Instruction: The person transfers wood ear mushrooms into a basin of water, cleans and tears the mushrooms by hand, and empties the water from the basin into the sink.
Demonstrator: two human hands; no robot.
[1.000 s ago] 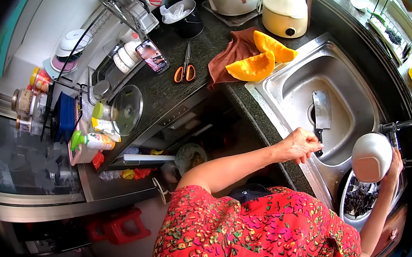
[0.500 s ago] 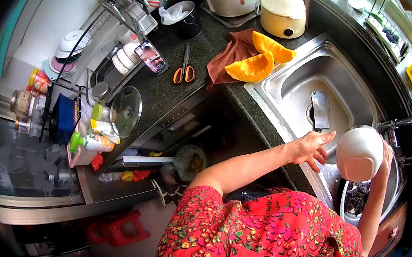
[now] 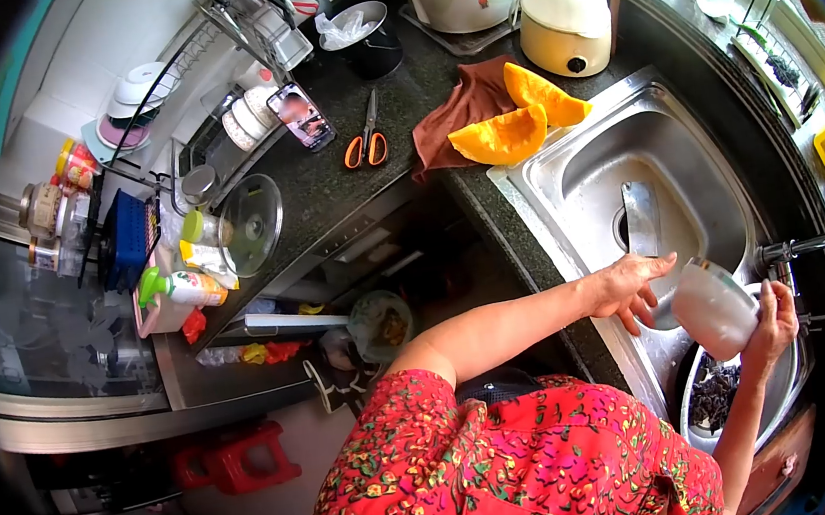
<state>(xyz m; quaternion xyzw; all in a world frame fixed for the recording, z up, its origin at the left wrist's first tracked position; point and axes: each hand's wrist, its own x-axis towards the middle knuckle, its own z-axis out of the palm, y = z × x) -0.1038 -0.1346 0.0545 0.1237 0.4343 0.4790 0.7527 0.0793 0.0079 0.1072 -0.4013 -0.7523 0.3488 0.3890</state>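
My right hand (image 3: 770, 323) grips a cloudy, translucent plastic container (image 3: 715, 308) from its right side, tilted over the near end of the sink (image 3: 575, 175). To its left, my left hand (image 3: 631, 292) is held with fingers apart, close to the container but with nothing in it. Below the container, a pale basin (image 3: 692, 409) holds dark, shrivelled pieces (image 3: 713, 392). A cleaver (image 3: 641, 213) lies in the sink by the drain, its handle mostly hidden behind my left hand.
Two pumpkin wedges (image 3: 501, 138) and a brown cloth (image 3: 449, 123) lie beside the sink. The faucet (image 3: 818, 241) stands at the right. Orange-handled scissors (image 3: 366, 142), a phone (image 3: 300, 118) and a cream cooker (image 3: 565, 25) are on the counter.
My right hand has turned the container, so its see-through side now faces me, and moved slightly right. My left hand has shifted only a little.
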